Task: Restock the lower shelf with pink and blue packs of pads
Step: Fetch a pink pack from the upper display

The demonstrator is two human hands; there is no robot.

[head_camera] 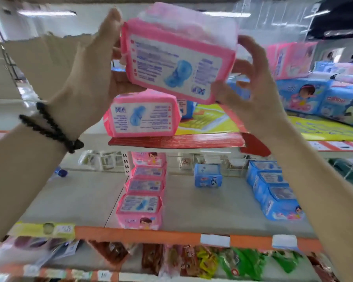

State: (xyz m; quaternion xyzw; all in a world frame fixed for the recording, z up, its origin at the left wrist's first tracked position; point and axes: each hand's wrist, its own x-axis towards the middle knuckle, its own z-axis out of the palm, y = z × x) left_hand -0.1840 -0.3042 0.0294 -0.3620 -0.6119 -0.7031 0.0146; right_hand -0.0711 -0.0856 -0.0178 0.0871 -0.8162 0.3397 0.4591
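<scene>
Restock, partway through by my reading. Both hands are raised at upper-shelf height with one pink pack of pads [177, 64] between them: left hand [94, 82] wraps its left end, right hand [251, 92] pinches the lower right corner, remaining fingers spread.

A second pink pack [142, 115] sits just below on the upper shelf edge [175, 141].

On the lower shelf [80, 198]: a pink row [144, 188] running front to back, a lone blue pack [207, 175] behind, a blue row [273, 190] at right. Wide bare stretches left and centre, so I judge much stock remains to place. More blue packs [318, 98] wait up top.
</scene>
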